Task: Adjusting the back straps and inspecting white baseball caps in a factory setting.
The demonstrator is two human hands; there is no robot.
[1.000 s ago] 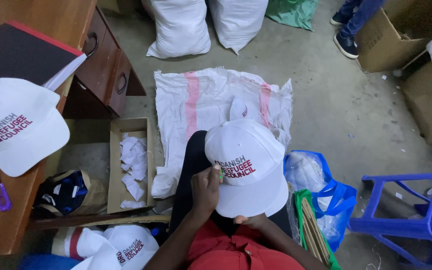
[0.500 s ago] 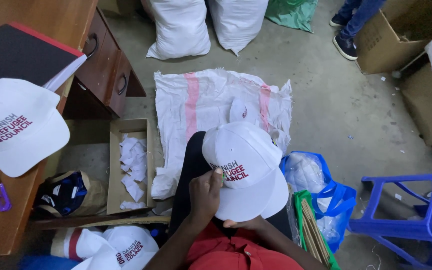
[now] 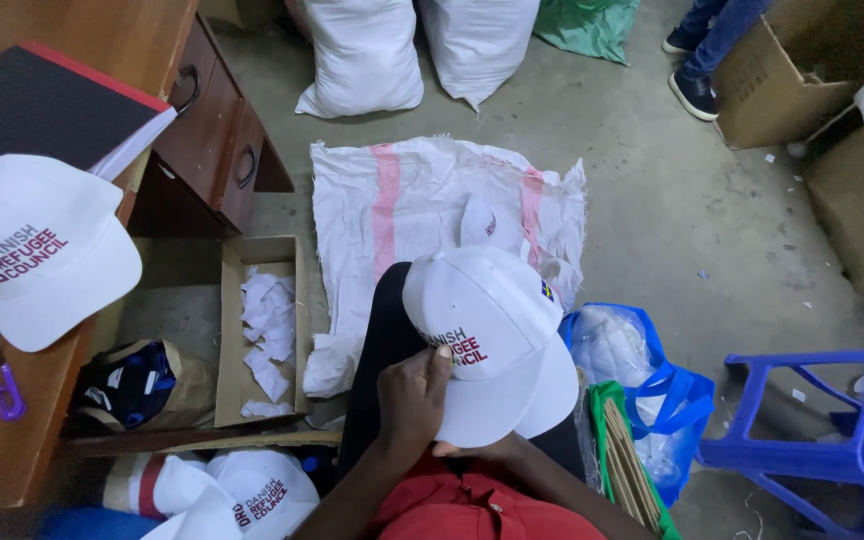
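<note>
Seen from above, I look down on a grey concrete floor (image 3: pixel 672 230) with a wooden desk (image 3: pixel 12 440) along the left edge, its drawers (image 3: pixel 217 150) facing the room. On the desk lie a second white cap (image 3: pixel 32 255), a dark notebook with a red edge (image 3: pixel 47 100) and a small pair of purple snips (image 3: pixel 2 385). A flattened white woven sack with pink stripes (image 3: pixel 422 205) is spread on the floor ahead of my knees; two filled white sacks (image 3: pixel 362 55) and a green bag (image 3: pixel 587 25) stand beyond it. A shallow cardboard tray (image 3: pixel 232 330) holding white paper scraps (image 3: pixel 267 330) sits beside the desk, with more white caps (image 3: pixel 252 490) piled at lower left. To the right are a blue bag (image 3: pixel 652 400) with clear wrapping inside, a blue plastic stool (image 3: pixel 832 440) and cardboard boxes (image 3: pixel 762 80). Another person's shoe and trouser leg (image 3: pixel 697 90) show at the top. The white cap (image 3: pixel 497 335) rests over my lap, crown up, peak toward the lower right. My left hand (image 3: pixel 412 400) lies on its front panel, fingers (image 3: pixel 437 365) curled and pressing at the printed lettering; whether they pinch anything small I cannot tell. My right hand (image 3: pixel 487 452) is mostly hidden under the peak, only a sliver showing, so its grip is unclear. The stool and boxes are cut off by the frame.
</note>
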